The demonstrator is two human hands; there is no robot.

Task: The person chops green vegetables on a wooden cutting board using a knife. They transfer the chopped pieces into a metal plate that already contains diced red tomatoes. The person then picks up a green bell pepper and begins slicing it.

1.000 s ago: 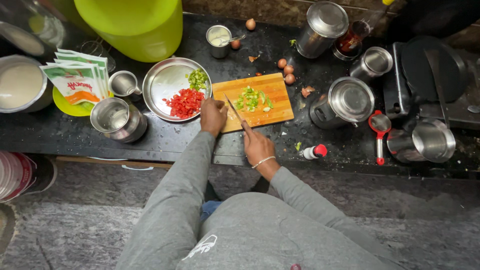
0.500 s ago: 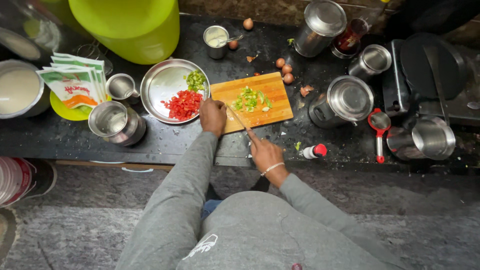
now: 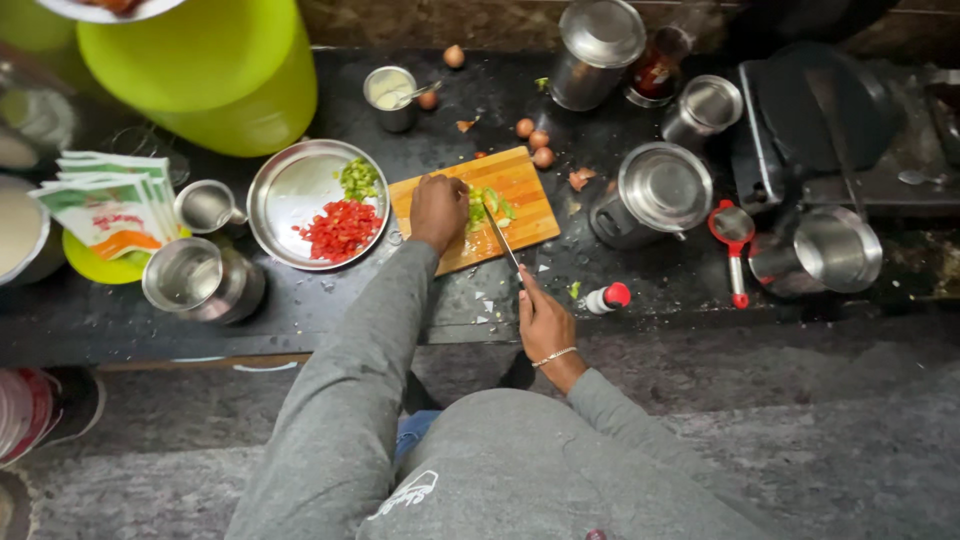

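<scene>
My left hand (image 3: 438, 211) rests fingers-down on a wooden cutting board (image 3: 520, 185), holding chopped green vegetable pieces (image 3: 487, 205) in place. My right hand (image 3: 543, 320) grips the handle of a knife (image 3: 502, 240), whose blade slants up onto the board beside the green pieces. A round steel plate (image 3: 290, 195) left of the board holds chopped red pieces (image 3: 340, 229) and a small heap of chopped green (image 3: 358, 179).
A large green tub (image 3: 215, 75) stands at the back left. Steel cups (image 3: 195, 280), lidded steel pots (image 3: 660, 190), small onions (image 3: 535, 140), a red strainer (image 3: 733, 245), a small red-capped bottle (image 3: 607, 297) and packets (image 3: 105, 205) crowd the dark counter. A stove (image 3: 820, 110) sits at right.
My right hand has drawn back toward the counter's front edge with the knife. The left hand stays on the board, and the view has shifted slightly.
</scene>
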